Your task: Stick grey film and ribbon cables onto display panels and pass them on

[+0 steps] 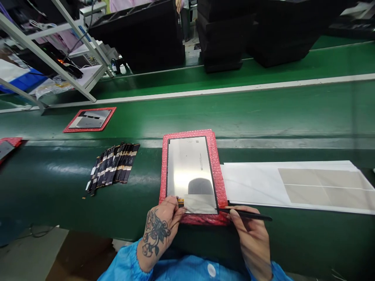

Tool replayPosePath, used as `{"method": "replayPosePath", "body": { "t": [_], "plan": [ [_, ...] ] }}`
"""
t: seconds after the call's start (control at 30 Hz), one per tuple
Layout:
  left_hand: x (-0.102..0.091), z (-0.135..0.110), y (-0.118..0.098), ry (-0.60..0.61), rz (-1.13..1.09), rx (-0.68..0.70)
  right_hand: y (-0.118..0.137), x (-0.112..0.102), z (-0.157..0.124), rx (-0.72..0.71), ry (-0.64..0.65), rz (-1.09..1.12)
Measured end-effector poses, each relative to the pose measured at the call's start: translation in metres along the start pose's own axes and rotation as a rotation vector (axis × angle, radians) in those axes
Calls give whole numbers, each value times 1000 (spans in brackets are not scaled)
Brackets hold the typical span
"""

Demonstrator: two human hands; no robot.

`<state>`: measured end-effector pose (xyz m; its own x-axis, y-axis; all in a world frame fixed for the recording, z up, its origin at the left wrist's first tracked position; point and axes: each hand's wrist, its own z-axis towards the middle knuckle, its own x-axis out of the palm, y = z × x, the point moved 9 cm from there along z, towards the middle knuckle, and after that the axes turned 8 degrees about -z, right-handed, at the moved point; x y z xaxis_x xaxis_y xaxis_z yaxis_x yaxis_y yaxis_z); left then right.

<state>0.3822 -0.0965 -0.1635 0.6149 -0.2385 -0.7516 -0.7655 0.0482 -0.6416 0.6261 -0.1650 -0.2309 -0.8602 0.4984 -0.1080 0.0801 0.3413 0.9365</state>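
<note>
A silvery display panel [184,164] with a thin dark border lies on pink bubble wrap [216,164] in front of me. At its lower left corner, my left hand [161,226] has its thumb and fingers closed around a small gold-ended flex cable [181,202], most of it hidden by the fingers. A pale rectangular strip [200,203] lies across the panel's lower end. Black tweezers [253,215] are gripped in my right hand [253,234], their tip touching or just over the panel's lower right corner.
Dark flex cables [114,166] lie in a fanned pile on the green bench [146,218]. White sheets [252,183] with beige stickers [325,186] are at right. Another wrapped panel [92,118] is farther left. Black trays [228,35] stack behind; a metal frame [70,43] stands back left.
</note>
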Motion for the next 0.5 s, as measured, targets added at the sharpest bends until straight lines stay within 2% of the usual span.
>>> {"method": "replayPosePath", "body": {
  "t": [0.1,0.17,0.2,0.23,0.3,0.37,0.43,0.5],
  "plan": [
    [-9,-4,8,-118,5,25,5,1,-1,-27,-4,2],
    [-14,-9,4,-224,19,115,8,0,-1,-42,-16,-8],
    [-10,-11,-4,-226,37,191,8,-1,-2,-49,-16,-14],
    [-2,-12,-14,-184,57,282,9,-1,-2,-56,-11,-18],
    [24,-14,-34,-6,104,450,7,1,-2,-64,7,-20],
    [43,-16,-47,117,165,552,3,3,0,-52,17,-19],
    [51,-16,-53,102,246,624,-1,3,2,-28,9,-17],
    [51,-17,-55,9,332,677,0,-3,5,-4,-42,11]
  ]
}}
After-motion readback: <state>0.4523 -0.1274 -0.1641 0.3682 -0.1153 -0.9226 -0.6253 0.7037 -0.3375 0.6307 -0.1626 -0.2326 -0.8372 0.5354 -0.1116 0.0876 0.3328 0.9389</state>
